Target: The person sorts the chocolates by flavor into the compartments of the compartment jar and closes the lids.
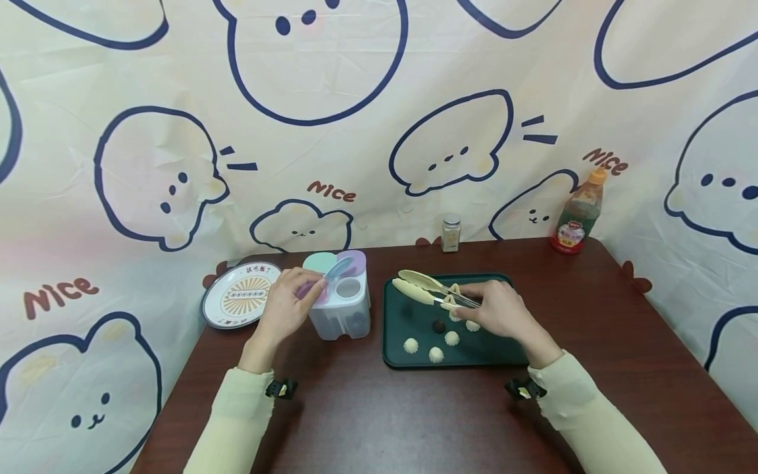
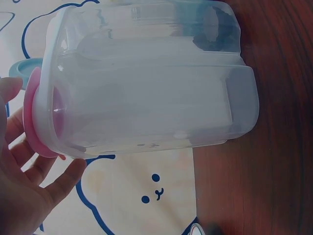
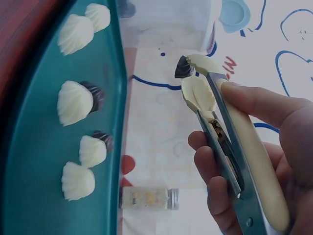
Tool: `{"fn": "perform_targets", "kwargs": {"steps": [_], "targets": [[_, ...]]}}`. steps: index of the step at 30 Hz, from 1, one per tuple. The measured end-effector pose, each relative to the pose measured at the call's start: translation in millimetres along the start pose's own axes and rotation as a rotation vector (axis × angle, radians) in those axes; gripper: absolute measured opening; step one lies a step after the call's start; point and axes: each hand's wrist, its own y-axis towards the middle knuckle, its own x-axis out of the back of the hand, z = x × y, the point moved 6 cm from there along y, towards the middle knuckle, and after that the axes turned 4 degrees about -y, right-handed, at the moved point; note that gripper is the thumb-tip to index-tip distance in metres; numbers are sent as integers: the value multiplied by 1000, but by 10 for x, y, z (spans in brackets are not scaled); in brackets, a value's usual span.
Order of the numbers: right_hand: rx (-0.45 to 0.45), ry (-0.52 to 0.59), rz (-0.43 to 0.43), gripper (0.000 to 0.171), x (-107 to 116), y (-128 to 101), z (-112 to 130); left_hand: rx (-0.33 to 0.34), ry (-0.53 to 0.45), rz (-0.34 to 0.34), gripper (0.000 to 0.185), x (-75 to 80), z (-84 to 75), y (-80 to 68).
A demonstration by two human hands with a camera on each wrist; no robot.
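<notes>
My left hand (image 1: 287,303) is at the left side of a clear plastic seasoning box (image 1: 343,316), thumb and fingers around its pink lid (image 2: 41,122); a blue lid (image 1: 339,266) stands raised beside it. My right hand (image 1: 500,309) grips cream-coloured tongs (image 1: 423,286) over a dark green tray (image 1: 397,355). On the tray lie several white dumplings (image 1: 435,354) and a dark one (image 1: 438,325). In the right wrist view a dark ridged piece (image 3: 183,67) shows at the tips of the tongs (image 3: 234,127); I cannot tell if it is pinched.
A round printed plate (image 1: 239,296) lies left of the box. A small spice jar (image 1: 451,233) and a sauce bottle (image 1: 579,214) stand at the back edge of the brown table (image 1: 379,421). A printed cloth backdrop rises behind.
</notes>
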Motion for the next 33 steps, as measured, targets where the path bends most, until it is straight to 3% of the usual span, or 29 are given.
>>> {"fn": "perform_targets", "kwargs": {"steps": [16, 26, 33], "targets": [[52, 44, -36, 55, 89, 3, 251, 3, -1, 4, 36, 6, -9, -5], [62, 118, 5, 54, 31, 29, 450, 6, -2, 1, 36, 5, -3, -2], [118, 120, -25, 52, 16, 65, 600, 18, 0, 3, 37, -2, -5, -1]]}}
